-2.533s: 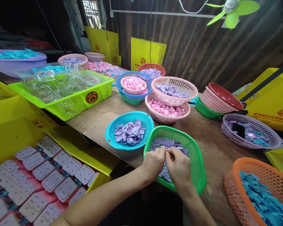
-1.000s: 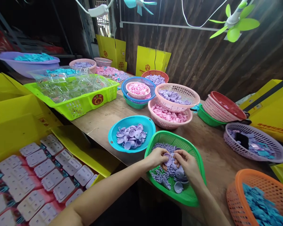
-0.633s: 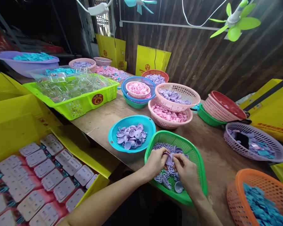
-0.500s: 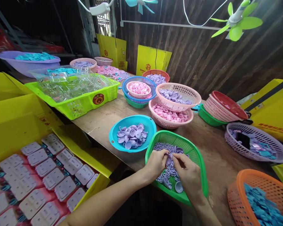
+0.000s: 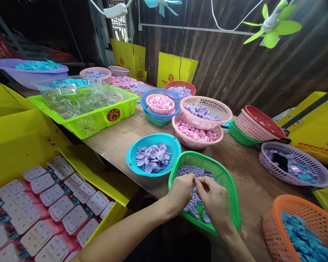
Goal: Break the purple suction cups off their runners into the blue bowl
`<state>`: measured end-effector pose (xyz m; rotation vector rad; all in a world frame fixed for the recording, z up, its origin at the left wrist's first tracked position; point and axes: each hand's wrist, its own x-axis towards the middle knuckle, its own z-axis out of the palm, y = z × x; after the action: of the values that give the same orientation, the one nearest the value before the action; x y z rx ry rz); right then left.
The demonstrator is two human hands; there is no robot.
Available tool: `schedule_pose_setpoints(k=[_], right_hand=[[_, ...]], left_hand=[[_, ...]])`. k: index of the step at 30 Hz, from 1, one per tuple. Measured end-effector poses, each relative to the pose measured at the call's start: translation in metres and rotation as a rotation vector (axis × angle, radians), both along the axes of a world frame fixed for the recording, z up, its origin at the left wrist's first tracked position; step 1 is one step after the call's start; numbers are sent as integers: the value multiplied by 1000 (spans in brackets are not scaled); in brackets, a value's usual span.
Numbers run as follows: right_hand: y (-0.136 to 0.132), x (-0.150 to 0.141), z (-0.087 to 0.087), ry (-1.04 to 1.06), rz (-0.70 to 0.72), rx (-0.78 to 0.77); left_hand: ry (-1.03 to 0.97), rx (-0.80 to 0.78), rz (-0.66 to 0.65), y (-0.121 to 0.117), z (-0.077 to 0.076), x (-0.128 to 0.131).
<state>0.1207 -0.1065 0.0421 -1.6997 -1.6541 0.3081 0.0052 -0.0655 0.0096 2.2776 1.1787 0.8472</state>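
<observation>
In the head view, the left hand (image 5: 181,190) and right hand (image 5: 213,196) pinch a mostly hidden purple piece (image 5: 194,179) between them, above the green basket (image 5: 230,185). Probably light, stiff, slightly slippery plastic, it likely suits a gentle fingertip hold by its edges.

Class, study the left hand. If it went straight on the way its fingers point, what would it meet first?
The left hand would most likely meet the right hand first, whose fingers lie just ahead. A purple piece seems pinched there; depth between is hard to judge.
</observation>
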Motion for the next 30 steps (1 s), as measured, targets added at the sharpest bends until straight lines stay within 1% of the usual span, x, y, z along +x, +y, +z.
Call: schedule_pose_setpoints(k=[5, 7, 8, 10, 12, 13, 14, 15, 16, 17, 19, 20, 22, 24, 26, 28, 30], right_hand=[[-1, -15, 1, -64, -56, 87], [2, -17, 0, -53, -61, 82], [5, -14, 0, -35, -34, 59], [17, 0, -3, -1, 93, -24], [32, 25, -11, -34, 234, -127], [39, 41, -18, -96, 227, -149], [44, 56, -26, -196, 190, -193], [47, 70, -35, -315, 121, -258], [48, 82, -44, -439, 58, -331], [46, 91, -54, -532, 41, -399], [40, 100, -69, -595, 39, -451], [36, 101, -73, -602, 59, -462], [31, 100, -75, -600, 105, -480], [30, 99, -71, -598, 142, -512], [30, 101, -65, -592, 150, -533], [30, 105, -61, -585, 154, -536], [27, 107, -59, -571, 166, -532]], left_hand=[[110, 68, 24, -5, 2, 4], [108, 65, 31, -5, 0, 5], [96, 64, 26, -3, -1, 4], [69, 62, 9, 10, -4, -3], [68, 65, 44, 32, -5, -19], [80, 67, 102, 45, -5, -30], [101, 80, 191, 58, -3, -42], [119, 113, 279, 70, -2, -53], [115, 129, 331, 80, 0, -64], [114, 146, 361, 85, 2, -72], [106, 177, 355, 85, 4, -76], [108, 186, 313, 80, 4, -72], [129, 158, 147, 63, 1, -52], [186, 25, -110, 45, -6, -23], [281, -153, -310, 32, -18, 5], [355, -249, -431, 25, -30, 27], [395, -278, -502, 24, -39, 41]])
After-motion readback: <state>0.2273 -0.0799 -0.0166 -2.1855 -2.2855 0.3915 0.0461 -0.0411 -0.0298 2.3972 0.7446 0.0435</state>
